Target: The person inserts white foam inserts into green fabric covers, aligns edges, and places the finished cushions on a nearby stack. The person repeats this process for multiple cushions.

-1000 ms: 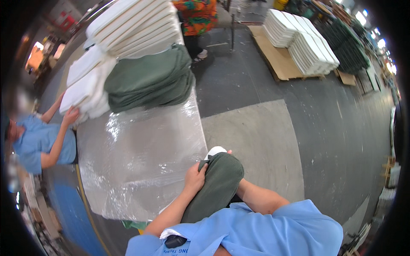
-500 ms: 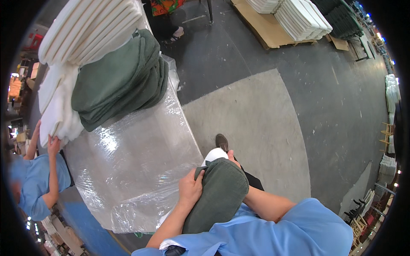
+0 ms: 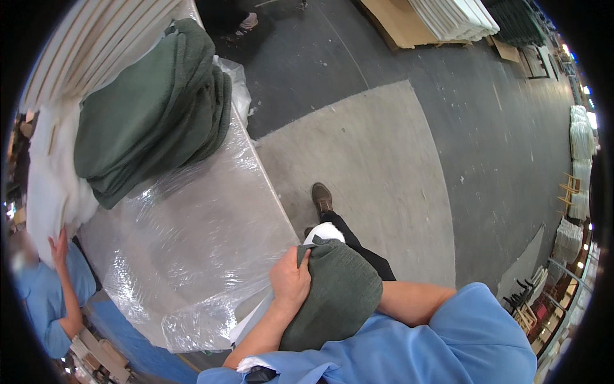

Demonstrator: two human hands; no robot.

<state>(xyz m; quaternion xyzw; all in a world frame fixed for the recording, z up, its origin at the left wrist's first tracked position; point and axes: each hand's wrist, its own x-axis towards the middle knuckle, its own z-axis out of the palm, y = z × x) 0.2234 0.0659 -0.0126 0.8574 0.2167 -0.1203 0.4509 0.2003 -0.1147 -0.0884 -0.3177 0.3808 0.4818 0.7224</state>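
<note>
A dark green fabric cushion cover (image 3: pixel 336 291) lies against my front, with a bit of white padding (image 3: pixel 327 233) showing past its far edge. My left hand (image 3: pixel 291 280) pinches the cover's left edge near a small dark fold, fingers closed on the cloth. Behind the cover my right hand is hidden; only the right forearm (image 3: pixel 414 303) shows, running in from the right. A stack of similar green covers (image 3: pixel 150 115) sits on the plastic-wrapped table (image 3: pixel 185 256) at the far left.
White cushion pads (image 3: pixel 102 38) are piled behind the green stack. At the left edge a co-worker in blue (image 3: pixel 51 297) touches white padding (image 3: pixel 51 179). White stacked pieces (image 3: pixel 451 19) rest on cardboard (image 3: pixel 387 24) at the back right. My shoe (image 3: pixel 322 198) is beside the table.
The view has shifted, so the table and stack sit further left and higher. My right fingers, seen earlier at the cover's far edge, are now hidden behind it. The left hand keeps its pinch.
</note>
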